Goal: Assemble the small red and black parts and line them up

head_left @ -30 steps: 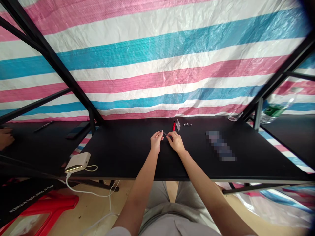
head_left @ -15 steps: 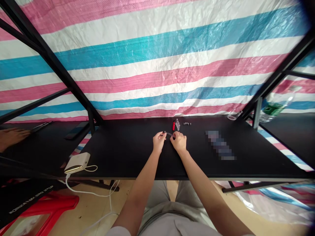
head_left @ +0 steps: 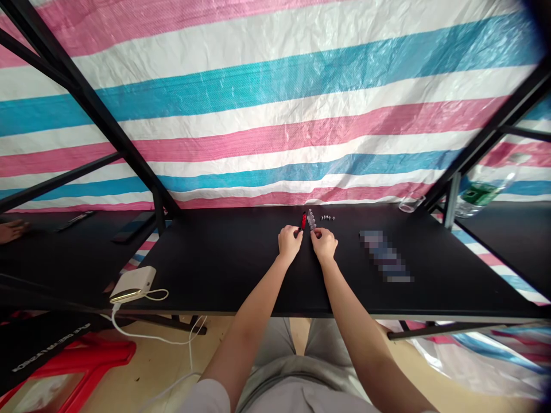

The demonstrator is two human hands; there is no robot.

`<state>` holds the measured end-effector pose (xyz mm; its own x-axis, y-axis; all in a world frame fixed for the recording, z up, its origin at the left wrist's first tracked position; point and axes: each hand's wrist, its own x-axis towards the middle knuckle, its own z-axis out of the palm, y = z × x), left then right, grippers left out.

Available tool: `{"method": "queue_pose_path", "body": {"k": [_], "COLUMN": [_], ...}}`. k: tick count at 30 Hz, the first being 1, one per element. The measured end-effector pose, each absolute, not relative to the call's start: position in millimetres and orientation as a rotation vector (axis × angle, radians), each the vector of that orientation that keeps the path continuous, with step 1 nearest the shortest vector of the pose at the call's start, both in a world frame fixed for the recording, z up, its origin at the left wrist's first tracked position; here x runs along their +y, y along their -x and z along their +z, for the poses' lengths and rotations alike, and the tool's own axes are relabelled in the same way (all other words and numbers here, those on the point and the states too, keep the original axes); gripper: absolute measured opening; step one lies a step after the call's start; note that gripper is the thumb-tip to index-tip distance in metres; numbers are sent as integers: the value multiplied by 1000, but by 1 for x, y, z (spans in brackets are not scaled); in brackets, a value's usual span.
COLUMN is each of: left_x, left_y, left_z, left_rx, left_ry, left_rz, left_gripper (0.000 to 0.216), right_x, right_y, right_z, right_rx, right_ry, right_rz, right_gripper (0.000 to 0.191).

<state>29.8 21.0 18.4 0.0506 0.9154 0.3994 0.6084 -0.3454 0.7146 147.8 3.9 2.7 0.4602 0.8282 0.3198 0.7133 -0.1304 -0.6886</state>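
My left hand is closed in a pinch at the near end of a short row of small red pieces. A small dark piece shows at its fingertips, too small to name. Just to the right, my right hand has its thumb and fingers pressed together at the near end of a row of small clear plastic pieces; what it holds, if anything, is hidden. Beyond that hand several tiny silver-and-black pieces lie in a line on the black table.
A white box with a cable sits at the table's left front edge. On the right lie a blurred-out flat object and a clear cup. Black metal frames flank the table. Another person's hand is at far left.
My hands held a thin dark-and-clear piece between them; now they are apart, both moved right, at the red and clear rows. The other person's hand has drawn back left.
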Motion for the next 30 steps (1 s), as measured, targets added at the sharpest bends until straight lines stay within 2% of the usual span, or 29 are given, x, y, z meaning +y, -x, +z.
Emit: {"method": "queue_pose_path", "body": {"k": [14,23,30], "left_x": [31,9,9], "left_y": [-45,-41,-39], "left_z": [7,11,11], "left_rx": [1783,1616,1607], "left_ry": [-2208,-2356,-2361], "left_rz": [845,911,951], "left_gripper": [11,50,36], "right_x": [10,6,6], "right_y": [-148,-148,-148], "right_z": [-7,-11,-8], "right_rx": [-1328,-1335,-1336], "right_ry": [1929,1906,1944], "right_rz": [107,60,82], "right_gripper": [21,22,22]}}
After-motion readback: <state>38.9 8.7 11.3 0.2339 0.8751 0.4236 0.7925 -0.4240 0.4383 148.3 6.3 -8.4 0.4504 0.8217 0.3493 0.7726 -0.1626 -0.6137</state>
